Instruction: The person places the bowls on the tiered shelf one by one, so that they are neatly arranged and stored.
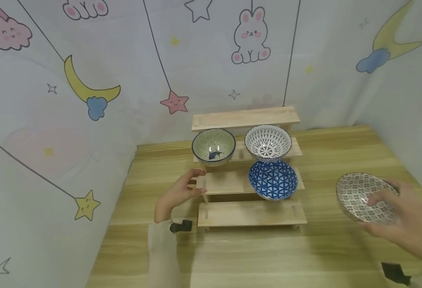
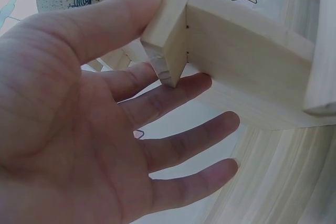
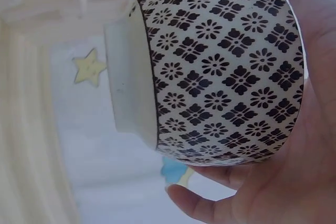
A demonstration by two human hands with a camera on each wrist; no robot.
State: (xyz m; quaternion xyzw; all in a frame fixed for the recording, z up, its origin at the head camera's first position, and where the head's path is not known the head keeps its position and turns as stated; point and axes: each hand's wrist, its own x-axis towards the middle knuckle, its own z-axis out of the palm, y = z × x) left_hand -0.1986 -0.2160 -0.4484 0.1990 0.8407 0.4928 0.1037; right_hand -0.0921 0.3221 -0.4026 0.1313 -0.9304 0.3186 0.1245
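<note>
At the right of the head view my right hand point(image 1: 405, 220) grips a bowl point(image 1: 363, 198) by its rim, thumb inside. Dark flowers and diamond shapes cover the bowl's outside point(image 3: 220, 72) in the right wrist view. My left hand point(image 1: 182, 192) holds the left end of one board of a stepped wooden rack point(image 1: 250, 214). In the left wrist view its thumb lies on the board's point(image 2: 170, 30) edge, with fingers behind and under it. On the rack sit a speckled green bowl point(image 1: 214, 145), a black-and-white bowl point(image 1: 267, 143) and a blue triangle-patterned bowl point(image 1: 273, 180).
The rack stands on a wood-grain tabletop point(image 1: 232, 260). Pale cloth walls point(image 1: 211, 64) printed with rabbits, stars and moons enclose the back and sides. The rack's top board point(image 1: 247, 118) is close to the back wall.
</note>
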